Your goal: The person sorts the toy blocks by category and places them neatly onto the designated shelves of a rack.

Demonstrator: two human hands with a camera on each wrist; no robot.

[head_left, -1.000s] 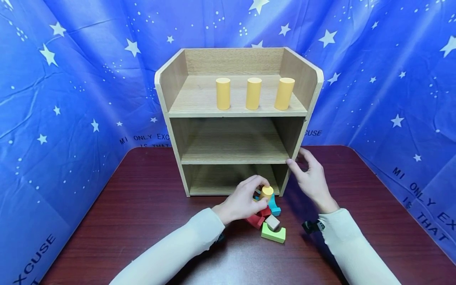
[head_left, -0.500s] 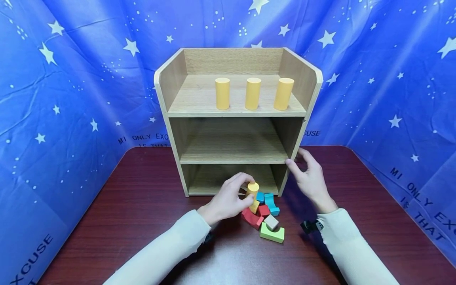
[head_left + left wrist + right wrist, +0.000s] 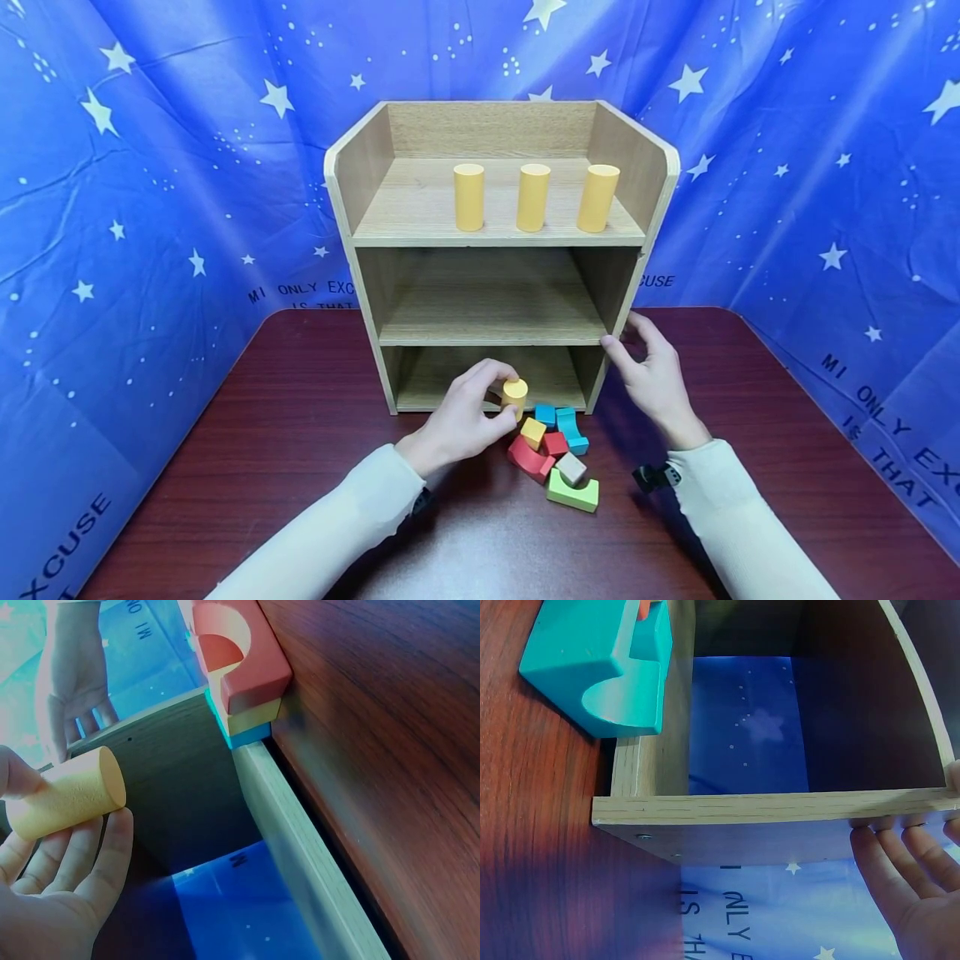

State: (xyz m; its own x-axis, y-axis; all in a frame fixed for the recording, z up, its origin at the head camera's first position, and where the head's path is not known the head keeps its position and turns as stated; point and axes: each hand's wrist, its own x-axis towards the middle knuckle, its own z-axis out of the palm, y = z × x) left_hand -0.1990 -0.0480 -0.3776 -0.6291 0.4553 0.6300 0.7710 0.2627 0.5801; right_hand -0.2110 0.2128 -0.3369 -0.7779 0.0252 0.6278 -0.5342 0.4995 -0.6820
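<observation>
My left hand [image 3: 463, 414] grips a yellow wooden cylinder [image 3: 514, 397] between thumb and fingers, in front of the lowest opening of a wooden shelf unit [image 3: 480, 337]. In the left wrist view the cylinder [image 3: 71, 792] lies across the fingers with the thumb over it. My right hand [image 3: 660, 377] rests at the shelf's right side, thumb on the front edge and fingers along the outer face of the side panel, as the right wrist view shows. Three matching yellow cylinders [image 3: 532, 197] stand upright in a row on the top shelf.
Before the shelf's right half lie loose blocks: a red arch [image 3: 531, 460], a green arch [image 3: 573, 492], a light blue arch [image 3: 572, 431], and small yellow [image 3: 533, 432], red [image 3: 555, 443], blue [image 3: 545, 416] and pale [image 3: 572, 468] blocks. A starry blue curtain [image 3: 150, 208] surrounds the dark red table [image 3: 247, 467].
My left hand has moved left with the yellow cylinder, away from above the blocks, uncovering the small yellow and blue ones. The right hand keeps its place at the shelf.
</observation>
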